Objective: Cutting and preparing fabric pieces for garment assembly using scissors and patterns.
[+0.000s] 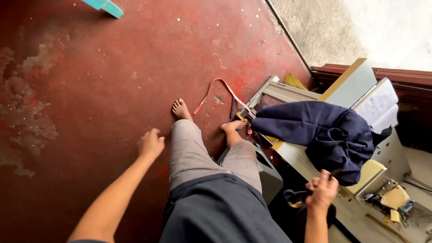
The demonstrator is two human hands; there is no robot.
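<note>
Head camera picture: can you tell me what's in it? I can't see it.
Seen from above, a barefoot person stands on a worn red floor, the right hand gripping dark blue cloth on a sewing table. The left hand hangs free, touching nothing.

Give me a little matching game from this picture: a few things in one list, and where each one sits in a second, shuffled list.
Things:
1. navy garment
2. pink strap
3. left hand
4. right hand

Places:
A. looped on the red floor beyond the feet
B. at the table edge, gripping something dark
C. heaped on the sewing table
D. held out over the floor, holding nothing

Pairs: 1-C, 2-A, 3-D, 4-B
</note>
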